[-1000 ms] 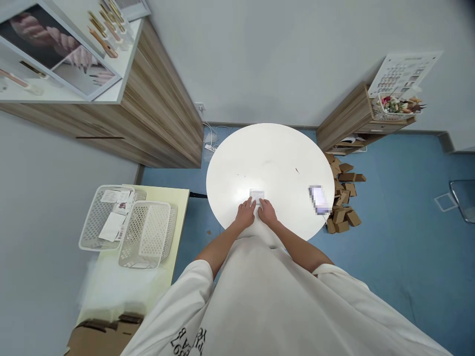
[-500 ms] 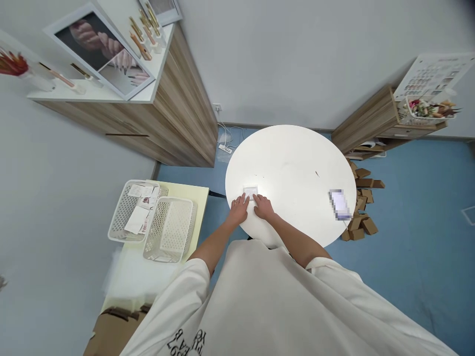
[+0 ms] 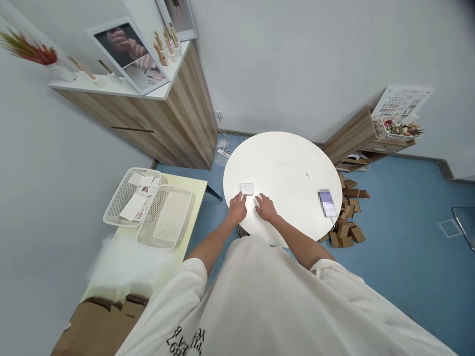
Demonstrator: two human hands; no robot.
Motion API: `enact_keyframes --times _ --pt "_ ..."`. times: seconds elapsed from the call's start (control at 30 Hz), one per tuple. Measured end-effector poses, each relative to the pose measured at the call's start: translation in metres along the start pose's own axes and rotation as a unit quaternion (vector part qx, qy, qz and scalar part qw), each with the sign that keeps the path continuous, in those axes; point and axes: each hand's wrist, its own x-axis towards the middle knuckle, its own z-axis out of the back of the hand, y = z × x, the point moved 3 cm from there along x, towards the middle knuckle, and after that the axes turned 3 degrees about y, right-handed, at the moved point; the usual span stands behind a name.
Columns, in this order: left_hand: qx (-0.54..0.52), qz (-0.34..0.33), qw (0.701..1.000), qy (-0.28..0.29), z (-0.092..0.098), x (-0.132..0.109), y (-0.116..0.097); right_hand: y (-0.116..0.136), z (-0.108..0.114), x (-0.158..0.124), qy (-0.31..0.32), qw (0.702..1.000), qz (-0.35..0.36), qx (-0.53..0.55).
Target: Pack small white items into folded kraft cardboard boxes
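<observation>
A small, clear, flat rectangular packet or box (image 3: 247, 188) lies on the round white table (image 3: 285, 158), near its left side; its exact kind is too small to tell. My left hand (image 3: 237, 207) rests at its near edge, fingers apart, with a ring on one finger. Whether the fingertips touch it is hard to make out. Just to the right and nearer to me, my right hand (image 3: 265, 206) is on the tabletop with its fingers spread, apart from the packet. Neither hand grips anything.
A blurred-out phone-like device (image 3: 327, 203) lies at the table's right. White baskets (image 3: 166, 216) stand on a yellow table at left, one holding papers and cards. Cardboard boxes (image 3: 345, 232) lie on the floor at right. A wooden cabinet (image 3: 185, 118) stands back left.
My right hand has come away from the packet toward the right, its fingers now spread. My left hand has drawn back slightly toward me. The camera view has shifted.
</observation>
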Motion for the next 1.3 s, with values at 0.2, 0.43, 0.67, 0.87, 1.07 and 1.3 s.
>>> enact_keyframes --times 0.2,0.43,0.67,0.87,1.07,1.3 --pt "-0.009 0.033 0.999 -0.029 -0.017 -0.08 -0.019 0.007 -0.024 -0.059 -0.005 0.999 0.049 -0.01" --pt "-0.019 0.097 0.994 -0.044 -0.036 -0.197 -0.02 0.05 -0.06 -0.112 0.008 0.99 0.137 -0.032" --pt "-0.033 0.202 0.974 -0.098 -0.034 -0.308 0.02 0.14 -0.086 -0.139 0.041 0.969 0.233 -0.073" --pt "-0.054 0.28 0.951 -0.118 -0.034 -0.403 0.063 0.241 -0.115 -0.163 0.074 0.942 0.313 -0.092" --pt "-0.062 0.343 0.926 -0.148 -0.049 -0.51 0.127 0.352 -0.172 -0.192 0.107 0.918 0.369 -0.098" --pt "-0.051 0.434 0.889 -0.138 -0.057 -0.622 0.22 0.464 -0.236 -0.224 0.12 0.892 0.419 -0.12"
